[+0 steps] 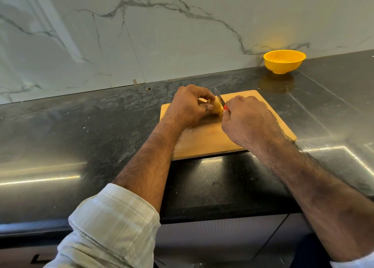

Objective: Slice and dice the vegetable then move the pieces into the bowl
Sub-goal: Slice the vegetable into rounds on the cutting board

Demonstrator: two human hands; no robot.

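A tan potato (216, 108) lies on the wooden cutting board (208, 140) near its far left part. My left hand (189, 107) grips the potato from the left, fingers curled over it. My right hand (245, 119) grips a knife with a red handle (226, 107); the blade (219, 98) points away from me and rests against the potato's right side. Much of the potato is hidden by my left hand. The yellow bowl (284, 61) stands at the back right of the counter, by the wall, and looks empty.
The dark stone counter (91, 126) runs left and right of the board, its front edge close to me. A marble-patterned wall (162, 34) rises behind. Cabinet fronts (218, 237) show below the counter edge.
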